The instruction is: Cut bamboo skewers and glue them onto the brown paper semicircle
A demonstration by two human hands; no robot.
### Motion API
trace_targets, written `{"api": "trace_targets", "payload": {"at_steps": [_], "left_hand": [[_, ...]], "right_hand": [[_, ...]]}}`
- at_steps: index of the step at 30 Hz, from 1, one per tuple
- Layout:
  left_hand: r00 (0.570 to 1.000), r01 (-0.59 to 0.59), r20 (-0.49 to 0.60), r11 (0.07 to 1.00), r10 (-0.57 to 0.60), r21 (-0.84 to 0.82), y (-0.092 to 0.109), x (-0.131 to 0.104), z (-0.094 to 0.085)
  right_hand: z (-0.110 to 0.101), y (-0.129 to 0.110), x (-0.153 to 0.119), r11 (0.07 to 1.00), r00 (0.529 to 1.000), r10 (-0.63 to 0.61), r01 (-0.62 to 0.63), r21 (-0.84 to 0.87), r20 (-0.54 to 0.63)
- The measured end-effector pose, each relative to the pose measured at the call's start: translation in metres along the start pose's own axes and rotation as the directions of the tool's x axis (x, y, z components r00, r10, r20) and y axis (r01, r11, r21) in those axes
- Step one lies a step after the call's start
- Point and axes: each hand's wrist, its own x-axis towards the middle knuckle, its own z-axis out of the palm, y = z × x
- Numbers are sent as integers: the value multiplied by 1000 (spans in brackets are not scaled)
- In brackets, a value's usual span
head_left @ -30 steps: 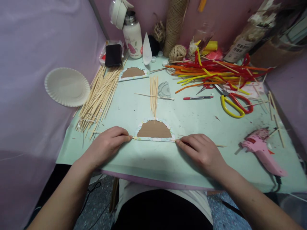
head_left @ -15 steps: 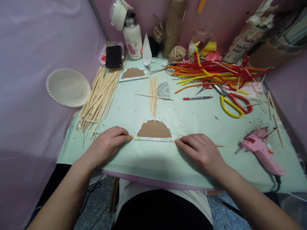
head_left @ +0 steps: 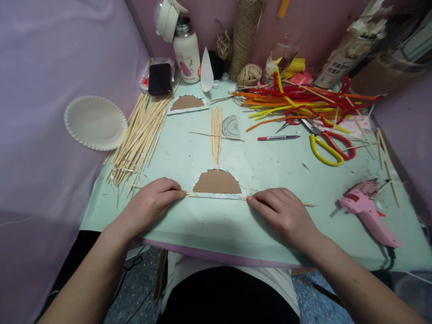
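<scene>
A half-round piece of brown cardboard point(head_left: 218, 182) with a pale patterned folded edge lies flat in front of me, straight side towards me. Thin bamboo skewer point(head_left: 310, 205) parts show beyond both hands and by the cardboard's two lower corners, in line with its straight edge; whether it is one skewer is hidden. My left hand point(head_left: 157, 198) pinches the skewer at the left corner. At the right corner, my right hand point(head_left: 281, 209) does the same with thumb and fingers closed. Several skewers point(head_left: 216, 135) point at the curved edge, their tips over it.
A similar half-round piece point(head_left: 188, 103) lies farther back, near a protractor point(head_left: 231, 126). Loose skewers point(head_left: 141, 139) and a paper plate point(head_left: 96, 122) are at left. Scissors point(head_left: 332, 148), a pen point(head_left: 278, 138), pipe cleaners point(head_left: 286, 105) and a pink glue gun point(head_left: 369, 216) are at right.
</scene>
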Motion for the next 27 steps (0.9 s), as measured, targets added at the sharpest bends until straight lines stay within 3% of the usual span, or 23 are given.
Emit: {"api": "trace_targets", "payload": {"at_steps": [7,27], "left_hand": [[999,36,22,999,-36,-23,1,0,-1],[993,-101,-48,988,107,121,1,-1,-5]], "right_hand": [[-1,0,0,1000,1000,-5,5,4,-9],[2,-2,-5,997,996,75,-75,-1,-42]]}}
